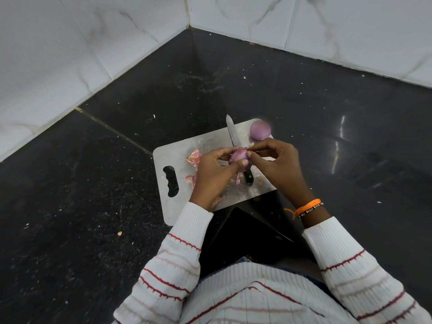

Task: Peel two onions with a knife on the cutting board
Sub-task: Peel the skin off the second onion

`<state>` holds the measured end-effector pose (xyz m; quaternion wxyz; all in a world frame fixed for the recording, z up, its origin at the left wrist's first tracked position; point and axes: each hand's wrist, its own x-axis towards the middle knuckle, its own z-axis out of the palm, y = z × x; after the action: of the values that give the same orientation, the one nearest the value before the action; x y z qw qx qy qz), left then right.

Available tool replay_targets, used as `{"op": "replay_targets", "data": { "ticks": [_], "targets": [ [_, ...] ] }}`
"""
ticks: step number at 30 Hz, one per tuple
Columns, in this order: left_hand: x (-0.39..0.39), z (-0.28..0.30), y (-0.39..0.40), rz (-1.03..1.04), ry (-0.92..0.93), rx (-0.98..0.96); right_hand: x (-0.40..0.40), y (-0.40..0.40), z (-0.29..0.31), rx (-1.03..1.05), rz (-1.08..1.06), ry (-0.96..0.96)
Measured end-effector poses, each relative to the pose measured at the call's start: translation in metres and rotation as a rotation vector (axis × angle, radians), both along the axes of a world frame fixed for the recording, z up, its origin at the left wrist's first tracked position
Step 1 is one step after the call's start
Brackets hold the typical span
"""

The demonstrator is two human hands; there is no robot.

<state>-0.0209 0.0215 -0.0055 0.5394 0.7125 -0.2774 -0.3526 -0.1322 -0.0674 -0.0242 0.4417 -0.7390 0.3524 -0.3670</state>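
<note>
A small purple-red onion (238, 157) is held above the middle of the cutting board (177, 155), its surface smooth and glossy with a paler tip turned up and away from the person; its exact long axis cannot be told, since fingers cover much of it. It is gripped by the left hand (211, 174), whose fingers and thumb are curled round its near and left sides. A strip of skin at the onion's upper right is pinched by the thumb and forefinger of the right hand (277, 164), the other fingers curled loosely. A second onion (260, 130), round, matte purple and already bare of dry skin, is seen resting on the far right corner of the board, well apart from the hands. The knife (231, 133) is laid on the board with its long axis running away from the person, the blade tip pointed to the far edge and slightly overhanging it, the black handle lying nearest the person and partly hidden under the held onion. Pale pink onion peels (194, 157) are scattered on the board just left of the left hand. The board is set on a dark stone counter (93, 183)
</note>
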Motion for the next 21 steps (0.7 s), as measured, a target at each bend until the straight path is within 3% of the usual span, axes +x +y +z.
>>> {"op": "replay_targets", "data": {
  "ticks": [11,17,21],
  "targets": [
    [0.0003,-0.0037,0.0013,-0.035,-0.041,-0.014,-0.0029,-0.0027,-0.0023,-0.075,0.001,0.066],
    [0.0000,-0.0044,0.0008,-0.031,-0.021,-0.017,-0.0056,-0.0041,-0.0013,0.277,0.025,-0.134],
    [-0.0006,-0.0054,-0.0001,-0.011,-0.033,-0.008,-0.0049,-0.0040,-0.0009,0.202,0.051,-0.072]
  ]
}}
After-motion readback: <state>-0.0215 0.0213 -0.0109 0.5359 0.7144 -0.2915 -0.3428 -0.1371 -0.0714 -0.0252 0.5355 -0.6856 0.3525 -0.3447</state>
